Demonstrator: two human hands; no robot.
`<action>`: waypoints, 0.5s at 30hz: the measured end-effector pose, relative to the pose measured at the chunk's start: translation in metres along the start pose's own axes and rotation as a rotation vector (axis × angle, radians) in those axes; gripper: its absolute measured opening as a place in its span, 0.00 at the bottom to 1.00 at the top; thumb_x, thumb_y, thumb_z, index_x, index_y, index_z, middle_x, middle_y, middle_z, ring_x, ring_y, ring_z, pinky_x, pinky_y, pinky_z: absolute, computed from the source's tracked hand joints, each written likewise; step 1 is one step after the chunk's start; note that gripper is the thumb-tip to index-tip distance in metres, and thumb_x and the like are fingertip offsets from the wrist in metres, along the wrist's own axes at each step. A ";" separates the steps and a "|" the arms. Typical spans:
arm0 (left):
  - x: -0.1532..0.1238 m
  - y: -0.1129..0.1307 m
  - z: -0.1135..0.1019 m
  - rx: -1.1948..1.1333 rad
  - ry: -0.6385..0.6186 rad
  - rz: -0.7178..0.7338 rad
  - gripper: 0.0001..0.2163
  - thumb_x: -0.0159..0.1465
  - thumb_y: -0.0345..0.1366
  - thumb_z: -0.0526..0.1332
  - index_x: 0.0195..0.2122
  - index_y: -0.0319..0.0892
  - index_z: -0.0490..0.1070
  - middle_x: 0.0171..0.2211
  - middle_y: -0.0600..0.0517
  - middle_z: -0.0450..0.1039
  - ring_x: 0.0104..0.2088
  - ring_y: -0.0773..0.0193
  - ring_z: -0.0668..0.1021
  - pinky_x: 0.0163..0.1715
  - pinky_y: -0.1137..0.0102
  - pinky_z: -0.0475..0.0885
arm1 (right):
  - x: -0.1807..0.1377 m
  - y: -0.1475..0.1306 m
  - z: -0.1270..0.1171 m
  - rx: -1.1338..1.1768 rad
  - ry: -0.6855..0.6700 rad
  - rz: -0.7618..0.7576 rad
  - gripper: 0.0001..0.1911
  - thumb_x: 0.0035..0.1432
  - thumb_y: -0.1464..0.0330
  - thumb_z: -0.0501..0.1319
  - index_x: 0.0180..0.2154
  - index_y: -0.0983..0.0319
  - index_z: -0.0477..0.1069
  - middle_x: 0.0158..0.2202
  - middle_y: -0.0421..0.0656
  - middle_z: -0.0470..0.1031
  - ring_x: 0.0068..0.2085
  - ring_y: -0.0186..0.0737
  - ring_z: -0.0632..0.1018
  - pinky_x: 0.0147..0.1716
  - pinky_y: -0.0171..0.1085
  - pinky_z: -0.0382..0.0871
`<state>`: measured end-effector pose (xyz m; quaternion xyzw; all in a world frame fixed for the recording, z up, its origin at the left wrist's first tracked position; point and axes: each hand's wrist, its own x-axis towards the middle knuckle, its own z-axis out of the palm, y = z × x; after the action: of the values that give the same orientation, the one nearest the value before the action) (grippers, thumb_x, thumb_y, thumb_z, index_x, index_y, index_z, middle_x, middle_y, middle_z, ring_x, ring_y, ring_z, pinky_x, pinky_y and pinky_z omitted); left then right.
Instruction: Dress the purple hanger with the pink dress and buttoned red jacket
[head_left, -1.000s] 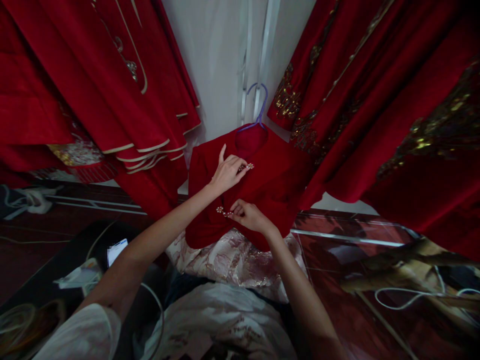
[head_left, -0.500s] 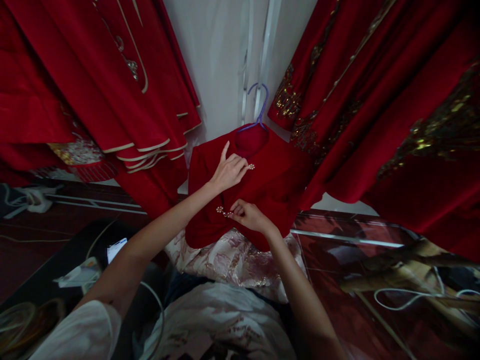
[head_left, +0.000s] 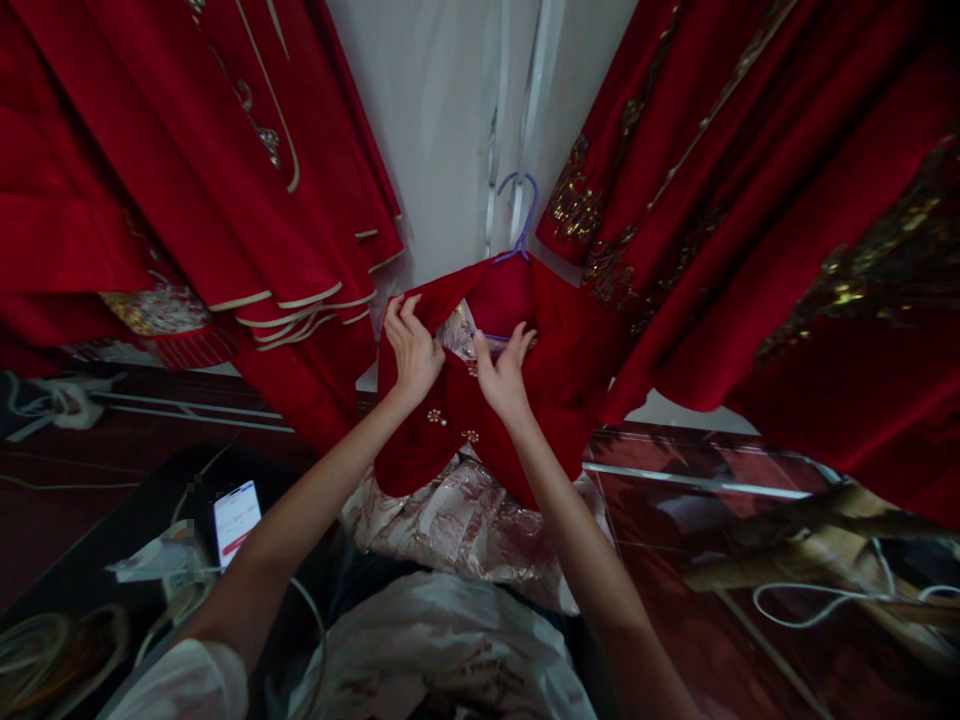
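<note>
A: Looking for the red top (head_left: 574, 370)?
B: Dead ctr, w/ purple hanger (head_left: 523, 235) at the neck, lying partly over pale patterned cloth (head_left: 472, 510).
A: And re L hand (head_left: 415, 352)?
B: On the top, L of the neck opening, w/ fingers spread and thumb by the edge. Can't tell if pinching.
A: And re R hand (head_left: 504, 375)?
B: Just across the gap, w/ thumb and fingers parted in a V. Can't tell re grip there either.
A: Below the hands?
B: Flower clasps (head_left: 470, 436), sitting apart.
A: Lower L?
B: Lit phone (head_left: 234, 515), part hidden by forearm.
A: Either side?
B: Red clothes (head_left: 247, 180), hanging in folds.
</note>
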<state>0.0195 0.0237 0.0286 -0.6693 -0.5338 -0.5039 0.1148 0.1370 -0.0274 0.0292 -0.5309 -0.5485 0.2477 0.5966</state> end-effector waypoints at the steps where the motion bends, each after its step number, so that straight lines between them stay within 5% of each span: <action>1: 0.004 -0.009 -0.004 -0.017 0.022 -0.021 0.31 0.53 0.24 0.56 0.60 0.34 0.54 0.61 0.34 0.53 0.64 0.46 0.57 0.64 0.50 0.52 | 0.004 0.000 -0.005 -0.105 0.052 0.018 0.54 0.55 0.41 0.52 0.68 0.71 0.35 0.69 0.61 0.28 0.69 0.56 0.34 0.64 0.58 0.38; 4: 0.023 -0.040 -0.018 -0.049 0.049 -0.071 0.27 0.53 0.24 0.56 0.56 0.35 0.60 0.57 0.35 0.59 0.60 0.48 0.64 0.60 0.56 0.60 | 0.018 0.003 -0.036 -0.364 0.222 -0.078 0.51 0.58 0.43 0.49 0.68 0.69 0.33 0.69 0.61 0.29 0.69 0.57 0.36 0.63 0.62 0.39; 7: 0.045 -0.065 -0.031 -0.037 -0.034 -0.148 0.21 0.55 0.24 0.53 0.50 0.40 0.66 0.48 0.42 0.70 0.52 0.51 0.72 0.54 0.58 0.66 | 0.034 0.003 -0.075 -0.552 0.258 -0.214 0.43 0.62 0.48 0.47 0.67 0.70 0.41 0.69 0.61 0.36 0.69 0.55 0.43 0.63 0.58 0.45; 15: 0.097 -0.079 -0.025 -0.142 -0.322 -0.254 0.13 0.59 0.30 0.56 0.44 0.41 0.74 0.40 0.47 0.77 0.44 0.54 0.77 0.46 0.61 0.70 | 0.067 0.006 -0.150 -0.904 0.333 -0.309 0.29 0.67 0.55 0.42 0.56 0.68 0.65 0.68 0.56 0.47 0.67 0.53 0.55 0.61 0.52 0.54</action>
<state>-0.0678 0.0967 0.0875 -0.6751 -0.5884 -0.4371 -0.0837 0.2948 -0.0207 0.0750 -0.6811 -0.5705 -0.1936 0.4161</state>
